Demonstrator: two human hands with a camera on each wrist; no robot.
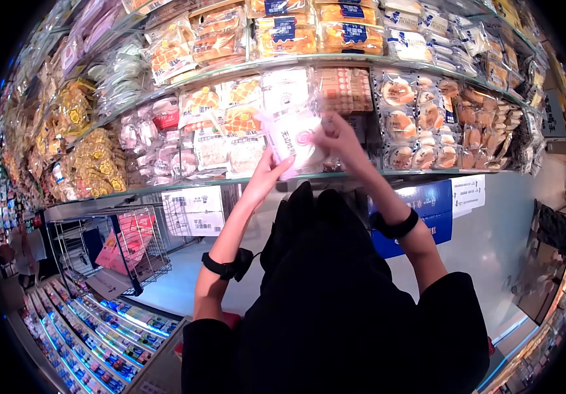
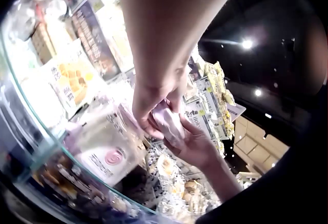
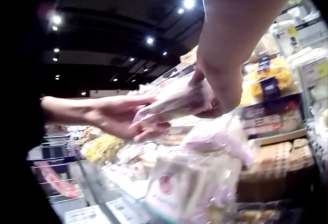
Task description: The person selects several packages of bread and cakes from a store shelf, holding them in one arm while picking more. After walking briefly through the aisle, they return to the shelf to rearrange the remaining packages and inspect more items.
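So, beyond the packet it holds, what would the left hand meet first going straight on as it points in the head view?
Past the held packet, most likely the white packet shelved behind it, though depth is unclear; the right hand is close beside that line.

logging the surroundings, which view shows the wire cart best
The head view: most of the wire cart is visible there, mesh sides included. The right wrist view shows only part at left; the left wrist view, none.

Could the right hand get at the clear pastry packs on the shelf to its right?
Probably yes: nothing visible blocks the way to the clear pastry packs, though the right hand would likely first let go of the lilac-edged package.
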